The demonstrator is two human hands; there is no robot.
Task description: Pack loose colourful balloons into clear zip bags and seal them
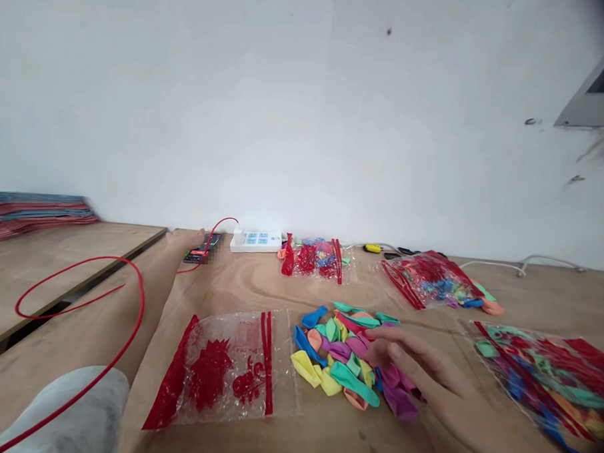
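My left hand (184, 238) reaches far forward to a dark phone (203, 249) near the wall; its fingers are at the phone's edge, too small to show a grip. A loose pile of deflated balloons (344, 352) in several colours lies in front of me. My right hand (416, 362) rests over the pile's right side, fingers spread and curved, touching purple and orange balloons. Left of the pile lies a clear plastic zip bag (247, 331) with red print and a red zip strip, flat, with no balloons visible inside.
Balloon-filled bags lie at the back (310, 259), back right (432, 279) and right (550, 377). A white power strip (256, 241) stands by the wall. A red cable (141, 299) loops over my left arm. Stacked red and blue sheets (37, 215) sit on the left table, across a gap.
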